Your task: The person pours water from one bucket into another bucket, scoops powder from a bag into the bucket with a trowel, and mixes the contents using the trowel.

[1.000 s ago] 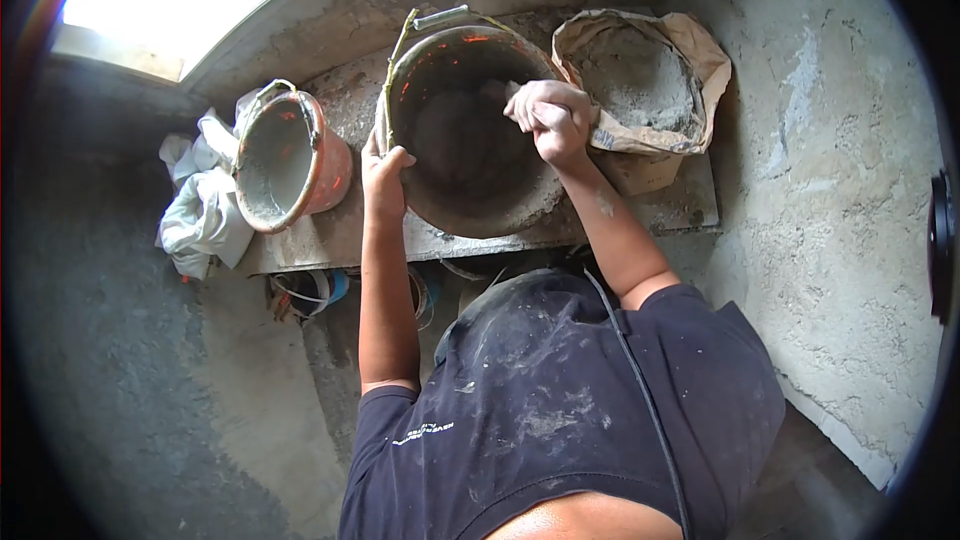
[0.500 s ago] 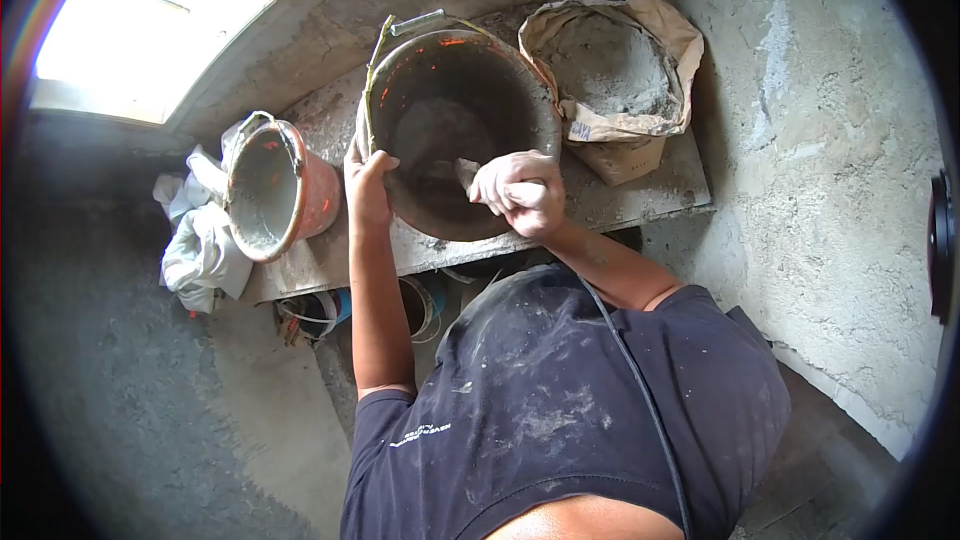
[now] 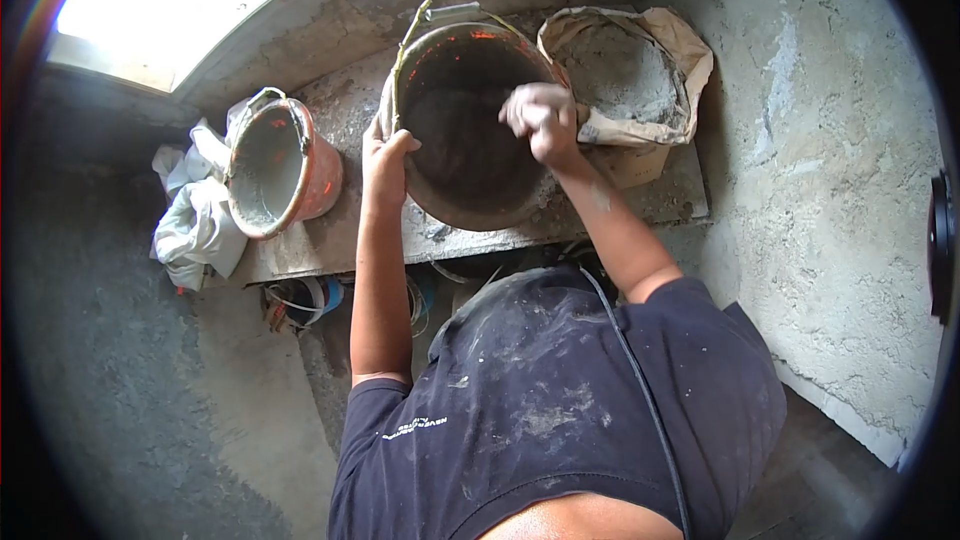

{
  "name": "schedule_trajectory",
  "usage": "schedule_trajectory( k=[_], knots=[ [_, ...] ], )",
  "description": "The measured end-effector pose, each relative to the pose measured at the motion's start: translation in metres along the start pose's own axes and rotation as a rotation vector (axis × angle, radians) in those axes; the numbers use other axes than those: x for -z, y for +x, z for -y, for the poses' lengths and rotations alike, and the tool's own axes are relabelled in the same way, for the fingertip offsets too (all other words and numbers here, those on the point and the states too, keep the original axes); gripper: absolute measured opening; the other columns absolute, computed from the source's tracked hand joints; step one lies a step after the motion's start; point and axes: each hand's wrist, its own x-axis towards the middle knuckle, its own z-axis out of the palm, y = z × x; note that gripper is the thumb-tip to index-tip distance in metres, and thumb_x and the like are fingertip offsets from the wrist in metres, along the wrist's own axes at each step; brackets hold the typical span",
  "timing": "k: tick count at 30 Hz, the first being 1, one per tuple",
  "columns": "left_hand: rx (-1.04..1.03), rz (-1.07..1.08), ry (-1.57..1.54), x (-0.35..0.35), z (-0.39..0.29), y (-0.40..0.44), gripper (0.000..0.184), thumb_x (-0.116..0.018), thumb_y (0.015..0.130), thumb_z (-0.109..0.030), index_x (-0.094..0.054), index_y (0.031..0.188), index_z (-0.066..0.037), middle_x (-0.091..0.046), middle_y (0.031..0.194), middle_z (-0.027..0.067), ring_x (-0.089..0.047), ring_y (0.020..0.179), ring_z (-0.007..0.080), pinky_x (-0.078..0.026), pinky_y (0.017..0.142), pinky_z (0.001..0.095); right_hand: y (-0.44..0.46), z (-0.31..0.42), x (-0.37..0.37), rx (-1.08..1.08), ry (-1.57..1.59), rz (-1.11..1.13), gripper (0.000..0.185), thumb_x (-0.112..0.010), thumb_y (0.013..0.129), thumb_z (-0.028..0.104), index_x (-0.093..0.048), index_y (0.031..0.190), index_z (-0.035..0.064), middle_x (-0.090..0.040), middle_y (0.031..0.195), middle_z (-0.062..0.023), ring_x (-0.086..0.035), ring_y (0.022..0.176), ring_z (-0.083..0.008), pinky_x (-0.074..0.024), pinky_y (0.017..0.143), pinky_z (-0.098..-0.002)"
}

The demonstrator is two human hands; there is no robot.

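A large mortar-stained bucket (image 3: 440, 208) stands tilted toward me, its wire handle raised at the back. My left hand (image 3: 385, 165) is closed on its left rim, thumb over the edge. Above the right part of the bucket's mouth, my right hand (image 3: 540, 120) makes a dusty, slightly blurred fist. What it holds is too dark and blurred to make out. Deep shadow hides most of the bucket's contents.
An open paper sack (image 3: 630, 75) of grey powder stands right of the bucket. To the left are a smaller orange bucket (image 3: 322, 180) and white plastic bags (image 3: 195, 230). All rest along a worn board (image 3: 300, 258). Rough walls rise behind and right; several pails sit below.
My right hand has moved up and away across the bucket's mouth, its forearm stretching further forward. The left hand keeps its hold on the rim. The view has shifted slightly.
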Motion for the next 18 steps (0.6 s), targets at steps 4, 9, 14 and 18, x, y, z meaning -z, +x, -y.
schedule_trajectory(
  k=[4, 9, 14, 18],
  knots=[
    [-0.001, -0.017, 0.016, 0.000, -0.001, 0.000, 0.060, -0.053, 0.071, 0.002, -0.058, 0.130, 0.006, -0.067, 0.113, 0.0075, -0.062, 0.099, 0.0157, -0.049, 0.090, 0.0274, -0.043, 0.027, -0.027, -0.069, 0.127, -0.099, 0.022, -0.047, 0.072, 0.008, -0.047, 0.052, 0.0007, -0.051, 0.051, -0.0089, -0.050, 0.046, -0.0181, -0.0523, 0.058, -0.0363],
    [-0.007, 0.023, 0.032, 0.006, 0.008, 0.000, 0.061, -0.053, 0.070, 0.001, -0.057, 0.131, 0.006, -0.067, 0.116, 0.0103, -0.064, 0.102, 0.0188, -0.049, 0.093, 0.0293, -0.048, 0.040, -0.026, -0.073, 0.511, -0.155, 0.021, -0.048, 0.074, 0.011, -0.044, 0.054, 0.0023, -0.049, 0.052, -0.0111, -0.047, 0.047, -0.0192, -0.0509, 0.060, -0.0372],
    [-0.038, 0.007, 0.073, 0.016, 0.026, 0.010, 0.056, -0.061, 0.075, -0.003, -0.059, 0.130, 0.003, -0.068, 0.103, 0.0030, -0.062, 0.082, 0.0090, -0.051, 0.071, 0.0236, -0.042, 0.009, -0.004, -0.193, 0.379, -0.051, 0.025, -0.046, 0.082, 0.016, -0.044, 0.060, 0.0058, -0.045, 0.058, -0.0056, -0.045, 0.052, -0.0161, -0.0548, 0.076, -0.0410],
    [-0.073, 0.017, -0.042, 0.011, 0.030, 0.010, 0.066, -0.060, 0.073, 0.001, -0.055, 0.138, 0.002, -0.067, 0.110, 0.0006, -0.060, 0.086, 0.0068, -0.051, 0.072, 0.0234, -0.006, 0.035, 0.025, -0.299, -0.274, 0.376, 0.031, -0.047, 0.093, 0.024, -0.064, 0.095, -0.0021, -0.064, 0.094, -0.0111, -0.061, 0.091, -0.0205, -0.0482, 0.089, -0.0353]
  ],
)
